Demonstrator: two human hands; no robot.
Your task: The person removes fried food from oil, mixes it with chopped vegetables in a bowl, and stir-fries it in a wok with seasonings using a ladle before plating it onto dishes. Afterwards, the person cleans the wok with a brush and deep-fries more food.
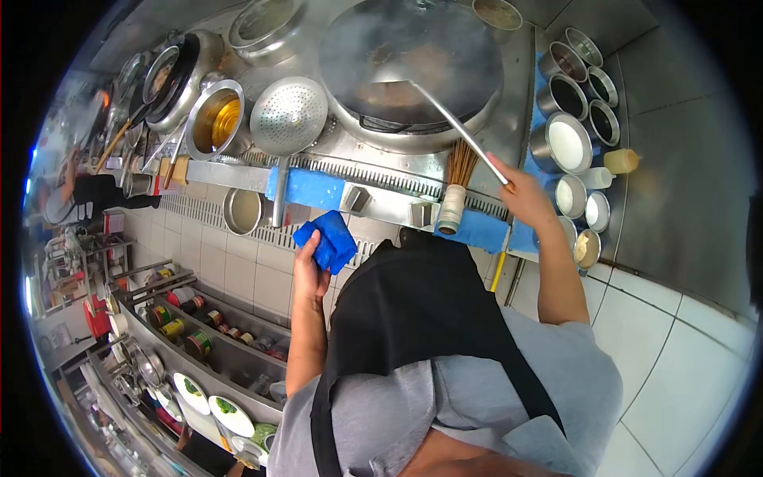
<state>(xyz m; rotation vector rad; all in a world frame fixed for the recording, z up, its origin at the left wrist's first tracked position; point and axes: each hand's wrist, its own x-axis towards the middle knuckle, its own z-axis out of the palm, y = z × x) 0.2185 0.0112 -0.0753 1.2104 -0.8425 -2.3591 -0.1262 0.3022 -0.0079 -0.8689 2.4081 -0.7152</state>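
Note:
My right hand (524, 191) is closed round the handle of a long metal ladle (453, 119). The ladle's bowl reaches down into a large dark wok (469, 63), where steam rises and blurs the brownish contents. In my left hand (310, 266) is a folded blue cloth (334, 242), held in front of the stove edge, away from the wok. A bamboo wok brush (455, 191) stands with its bristles towards the wok, near my right hand. Left of the wok rests a perforated strainer (288, 118), its handle hanging over the stove's front edge.
A metal pot of amber liquid (226, 123) stands left of the strainer. Several seasoning tins, one with white contents (565, 145), line the right side beside a squeeze bottle (621, 161). Behind me are a shelf of cans (199, 343) and plates with greens (230, 416). Another person (87, 199) is at far left.

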